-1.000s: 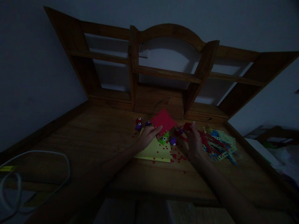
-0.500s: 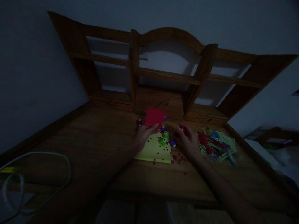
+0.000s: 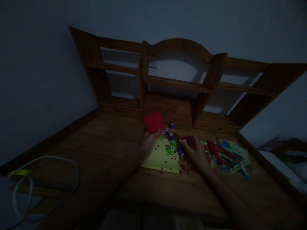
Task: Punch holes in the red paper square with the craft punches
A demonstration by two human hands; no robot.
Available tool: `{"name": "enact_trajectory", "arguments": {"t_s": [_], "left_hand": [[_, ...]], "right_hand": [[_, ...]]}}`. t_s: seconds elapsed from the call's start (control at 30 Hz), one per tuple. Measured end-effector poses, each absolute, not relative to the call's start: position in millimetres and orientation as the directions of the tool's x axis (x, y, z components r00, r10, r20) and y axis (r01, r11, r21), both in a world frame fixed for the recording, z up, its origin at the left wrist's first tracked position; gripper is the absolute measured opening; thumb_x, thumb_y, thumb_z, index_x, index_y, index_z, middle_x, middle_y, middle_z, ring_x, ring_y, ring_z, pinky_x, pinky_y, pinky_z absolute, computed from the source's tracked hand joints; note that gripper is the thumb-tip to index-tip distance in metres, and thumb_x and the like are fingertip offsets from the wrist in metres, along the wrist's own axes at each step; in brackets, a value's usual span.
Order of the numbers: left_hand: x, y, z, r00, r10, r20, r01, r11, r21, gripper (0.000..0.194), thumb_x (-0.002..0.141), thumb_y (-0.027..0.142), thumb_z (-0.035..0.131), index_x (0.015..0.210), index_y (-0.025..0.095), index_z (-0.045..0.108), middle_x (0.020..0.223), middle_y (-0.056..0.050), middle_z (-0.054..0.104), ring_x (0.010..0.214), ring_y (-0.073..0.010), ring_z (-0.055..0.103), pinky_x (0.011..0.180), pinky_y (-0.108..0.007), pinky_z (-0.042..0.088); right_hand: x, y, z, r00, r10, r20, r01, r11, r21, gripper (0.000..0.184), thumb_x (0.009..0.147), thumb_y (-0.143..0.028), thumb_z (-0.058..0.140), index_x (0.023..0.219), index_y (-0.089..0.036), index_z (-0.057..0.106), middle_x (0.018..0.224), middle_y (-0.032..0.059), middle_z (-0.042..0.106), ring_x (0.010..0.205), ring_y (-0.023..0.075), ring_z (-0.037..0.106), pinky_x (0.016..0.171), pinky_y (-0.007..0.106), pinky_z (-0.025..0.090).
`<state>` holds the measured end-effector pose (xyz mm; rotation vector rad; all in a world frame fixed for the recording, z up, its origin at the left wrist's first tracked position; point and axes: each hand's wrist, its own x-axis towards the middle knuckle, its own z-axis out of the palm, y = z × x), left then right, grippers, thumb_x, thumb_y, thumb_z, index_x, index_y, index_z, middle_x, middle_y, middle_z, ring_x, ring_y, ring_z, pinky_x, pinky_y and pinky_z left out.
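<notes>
My left hand (image 3: 151, 140) grips a red sheet of paper (image 3: 154, 121) by its near edge and holds it up tilted. Small holes line part of the sheet's edge. Between the thumb and fingers of my right hand (image 3: 194, 148) is a small red craft punch (image 3: 184, 139) with a white round top. Nearby stand a green craft punch (image 3: 170, 149) on a yellow sheet of paper (image 3: 159, 159), and a purple craft punch (image 3: 180, 152) close to my right fingers. Several more green and purple punches sit behind. Tiny red paper cut-outs dot the yellow sheet.
At right lies a heap of punched paper strips (image 3: 225, 155) in red, blue and pale yellow. Red paper scraps (image 3: 188, 169) are scattered before my right hand. A wooden shelf unit (image 3: 177, 83) rises behind the desk, and a white cable (image 3: 76, 172) loops at left. The room is dim.
My left hand has swung the red sheet leftward, uncovering a purple punch at the back. The right hand still holds the red punch, with its white top now facing me. The camera view has shifted slightly.
</notes>
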<state>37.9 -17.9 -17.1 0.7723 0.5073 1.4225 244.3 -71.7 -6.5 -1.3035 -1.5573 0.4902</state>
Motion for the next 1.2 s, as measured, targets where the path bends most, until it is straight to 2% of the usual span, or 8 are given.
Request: {"name": "enact_trajectory", "arguments": {"t_s": [0.23,0.33,0.47,0.63,0.87,1.2], "left_hand": [[40.2,-20.3,-15.0,0.093,0.985,0.144,-0.653,-0.049,0.756,0.021,0.072,0.020,0.071,0.088,0.008,0.064,0.098,-0.014,0.069,0.100,-0.0273,0.065,0.101,-0.044,0.044],[41.1,-20.9,-14.7,0.118,0.980,0.162,-0.641,-0.050,0.766,0.026,0.073,0.022,0.070,0.094,0.008,0.064,0.103,-0.015,0.069,0.100,-0.0267,0.065,0.100,-0.045,0.044],[43.5,-21.3,-16.6,0.164,0.971,0.176,-0.558,-0.056,0.828,0.034,0.073,0.028,0.072,0.102,0.011,0.064,0.105,-0.013,0.069,0.093,-0.0255,0.067,0.094,-0.043,0.048],[48.5,-24.3,-17.0,0.281,0.935,0.217,-0.398,-0.093,0.913,0.039,0.071,0.035,0.073,0.102,0.013,0.064,0.096,-0.011,0.071,0.081,-0.0234,0.069,0.083,-0.039,0.054],[49.7,-29.9,-11.6,0.301,0.922,0.244,-0.274,-0.162,0.948,0.034,0.072,0.037,0.071,0.096,0.014,0.066,0.092,-0.009,0.072,0.073,-0.0198,0.068,0.074,-0.033,0.054],[48.3,-35.1,-4.1,0.333,0.916,0.224,-0.278,-0.131,0.951,0.032,0.074,0.038,0.069,0.093,0.011,0.066,0.084,-0.010,0.072,0.066,-0.0178,0.066,0.067,-0.031,0.054]], "right_hand": [[245.2,-69.6,-5.2,-0.008,0.853,0.522,0.609,0.418,-0.674,0.033,0.081,-0.049,0.061,0.104,-0.025,0.063,0.103,0.0079,0.064,0.094,0.0265,0.059,0.083,0.040,0.045],[244.0,-69.1,-5.0,-0.044,0.838,0.544,0.630,0.446,-0.636,0.032,0.082,-0.047,0.061,0.105,-0.025,0.064,0.104,0.0086,0.063,0.097,0.0271,0.057,0.085,0.042,0.044],[240.8,-70.0,-6.3,-0.011,0.872,0.489,0.583,0.403,-0.705,0.037,0.079,-0.049,0.063,0.107,-0.024,0.059,0.102,0.0085,0.064,0.091,0.0265,0.059,0.081,0.042,0.046],[237.8,-72.2,-5.7,-0.017,0.910,0.413,0.528,0.359,-0.770,0.032,0.078,-0.051,0.063,0.094,-0.024,0.060,0.089,0.0066,0.066,0.080,0.0246,0.061,0.072,0.038,0.048],[240.7,-70.0,-6.8,-0.092,0.903,0.419,0.559,0.395,-0.729,0.023,0.083,-0.046,0.059,0.091,-0.025,0.066,0.088,0.0043,0.070,0.080,0.0234,0.063,0.073,0.036,0.047],[240.1,-71.0,-4.6,-0.117,0.894,0.433,0.595,0.412,-0.690,0.021,0.086,-0.043,0.056,0.090,-0.026,0.069,0.086,0.0032,0.070,0.078,0.0236,0.063,0.069,0.034,0.046]]}}
